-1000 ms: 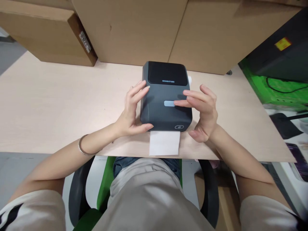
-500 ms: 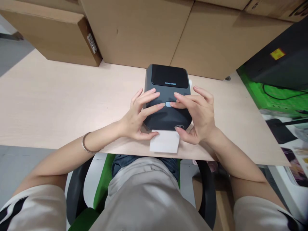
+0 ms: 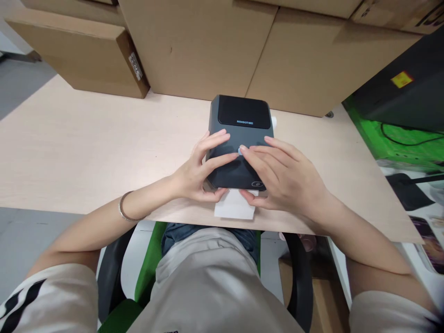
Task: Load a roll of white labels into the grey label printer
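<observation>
A dark grey-blue label printer [image 3: 222, 175] stands on the table in front of me, its black glossy panel [image 3: 244, 112] at the far end. White label paper [image 3: 236, 206] sticks out of its front toward me. My left hand [image 3: 199, 171] lies over the printer's left side, fingers spread, index fingertip beside the small light-blue button [image 3: 239, 151] and thumb by the front edge at the paper. Over the right side is my right hand [image 3: 289, 178], fingers stretched out. Its index fingertip partly covers the button; its thumb touches the paper near the front edge.
Large cardboard boxes [image 3: 201, 46] wall off the table's back, with a flatter carton [image 3: 79, 60] at the left. A wooden-topped table [image 3: 86, 152] spreads to both sides. Right of it are a dark case [image 3: 388, 92] and a green surface [image 3: 416, 155] with a black cable.
My right hand has moved left and inward. Its index fingertip now covers part of the button, and its thumb has slid left over the paper. My left hand has hardly moved.
</observation>
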`<action>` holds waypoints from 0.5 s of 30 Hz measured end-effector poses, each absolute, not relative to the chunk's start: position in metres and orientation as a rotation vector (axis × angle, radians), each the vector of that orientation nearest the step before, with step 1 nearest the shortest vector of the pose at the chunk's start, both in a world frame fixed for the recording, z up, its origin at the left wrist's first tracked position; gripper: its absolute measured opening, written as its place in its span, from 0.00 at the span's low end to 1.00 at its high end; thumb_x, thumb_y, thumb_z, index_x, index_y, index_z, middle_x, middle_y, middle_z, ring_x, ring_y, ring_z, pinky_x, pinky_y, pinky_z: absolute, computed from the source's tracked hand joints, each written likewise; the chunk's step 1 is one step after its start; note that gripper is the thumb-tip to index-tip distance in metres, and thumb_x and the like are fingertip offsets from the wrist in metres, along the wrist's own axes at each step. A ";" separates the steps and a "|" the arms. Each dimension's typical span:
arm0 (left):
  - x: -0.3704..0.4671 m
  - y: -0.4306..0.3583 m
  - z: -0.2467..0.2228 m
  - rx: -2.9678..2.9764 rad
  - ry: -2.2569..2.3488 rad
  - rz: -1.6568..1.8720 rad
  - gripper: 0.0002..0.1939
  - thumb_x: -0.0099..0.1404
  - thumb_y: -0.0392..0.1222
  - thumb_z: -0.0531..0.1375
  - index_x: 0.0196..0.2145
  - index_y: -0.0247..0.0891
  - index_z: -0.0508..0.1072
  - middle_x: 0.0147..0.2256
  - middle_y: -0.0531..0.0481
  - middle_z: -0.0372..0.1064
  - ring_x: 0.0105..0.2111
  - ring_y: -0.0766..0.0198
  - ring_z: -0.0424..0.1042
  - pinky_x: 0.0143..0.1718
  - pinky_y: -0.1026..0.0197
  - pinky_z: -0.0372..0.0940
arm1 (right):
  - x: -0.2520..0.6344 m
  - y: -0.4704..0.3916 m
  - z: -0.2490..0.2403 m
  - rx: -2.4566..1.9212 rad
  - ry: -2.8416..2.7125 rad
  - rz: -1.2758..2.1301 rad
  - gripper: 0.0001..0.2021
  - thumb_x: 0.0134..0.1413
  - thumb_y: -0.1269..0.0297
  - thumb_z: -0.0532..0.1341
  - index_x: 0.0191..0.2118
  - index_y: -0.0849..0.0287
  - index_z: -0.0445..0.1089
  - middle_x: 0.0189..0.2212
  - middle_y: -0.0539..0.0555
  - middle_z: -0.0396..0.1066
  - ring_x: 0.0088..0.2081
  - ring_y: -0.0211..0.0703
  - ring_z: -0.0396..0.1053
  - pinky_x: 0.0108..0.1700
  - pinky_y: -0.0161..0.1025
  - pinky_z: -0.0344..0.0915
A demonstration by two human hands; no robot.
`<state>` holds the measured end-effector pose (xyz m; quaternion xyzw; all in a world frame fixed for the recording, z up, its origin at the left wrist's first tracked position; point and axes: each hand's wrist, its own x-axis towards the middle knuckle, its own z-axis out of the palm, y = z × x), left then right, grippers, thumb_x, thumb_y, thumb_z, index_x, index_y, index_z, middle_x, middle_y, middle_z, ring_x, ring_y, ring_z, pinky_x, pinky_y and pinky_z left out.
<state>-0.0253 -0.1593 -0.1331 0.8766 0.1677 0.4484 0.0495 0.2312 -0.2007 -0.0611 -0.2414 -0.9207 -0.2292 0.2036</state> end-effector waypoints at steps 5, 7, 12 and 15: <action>-0.026 -0.161 -0.137 2.677 0.559 1.370 0.43 0.67 0.66 0.63 0.72 0.58 0.49 0.70 0.39 0.51 0.73 0.34 0.57 0.70 0.21 0.56 | 0.227 -0.203 -0.062 -0.604 -2.553 -0.818 0.37 0.70 0.53 0.56 0.73 0.76 0.52 0.49 0.67 0.80 0.49 0.57 0.78 0.59 0.58 0.75; -0.026 -0.160 -0.139 2.669 0.610 1.414 0.46 0.67 0.69 0.62 0.73 0.59 0.43 0.72 0.40 0.49 0.74 0.34 0.54 0.71 0.20 0.52 | 0.228 -0.203 -0.058 -0.610 -2.568 -0.786 0.37 0.70 0.52 0.57 0.74 0.73 0.51 0.50 0.66 0.80 0.50 0.57 0.78 0.61 0.59 0.74; -0.027 -0.151 -0.149 2.656 0.713 1.536 0.57 0.61 0.79 0.61 0.73 0.63 0.33 0.76 0.40 0.39 0.77 0.31 0.45 0.72 0.16 0.40 | 0.241 -0.197 -0.019 -0.804 -2.589 -0.603 0.34 0.69 0.51 0.59 0.74 0.61 0.57 0.54 0.60 0.79 0.54 0.56 0.78 0.66 0.58 0.72; -0.030 -0.148 -0.155 2.659 0.795 1.596 0.60 0.56 0.82 0.63 0.73 0.62 0.35 0.78 0.41 0.32 0.78 0.28 0.38 0.72 0.15 0.33 | 0.245 -0.184 0.017 -0.981 -2.503 -0.713 0.27 0.67 0.47 0.60 0.65 0.55 0.71 0.56 0.55 0.79 0.58 0.63 0.76 0.65 0.59 0.71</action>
